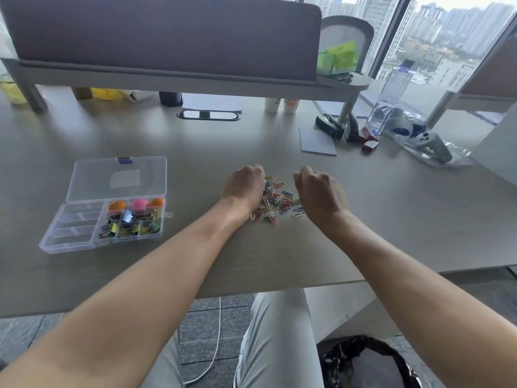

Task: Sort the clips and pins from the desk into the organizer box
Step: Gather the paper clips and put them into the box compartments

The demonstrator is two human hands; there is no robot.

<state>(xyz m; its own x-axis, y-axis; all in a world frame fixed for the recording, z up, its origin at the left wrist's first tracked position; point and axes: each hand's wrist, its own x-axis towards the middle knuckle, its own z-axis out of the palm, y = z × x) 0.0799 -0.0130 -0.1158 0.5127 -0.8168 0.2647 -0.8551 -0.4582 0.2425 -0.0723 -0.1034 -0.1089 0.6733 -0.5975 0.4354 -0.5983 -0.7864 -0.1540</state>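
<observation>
Both hands, left (244,186) and right (321,196), cup the clips (275,201) at centre frame, fingers curled, probably herding them. The box (84,233) lies open at left, ready.

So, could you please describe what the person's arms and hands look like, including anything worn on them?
Both forearms are bare up to the frame's edge, with no sleeves in view. The left hand and the right hand have no gloves, and no watch or bracelet shows at either wrist. No rings are visible from this angle.
</observation>
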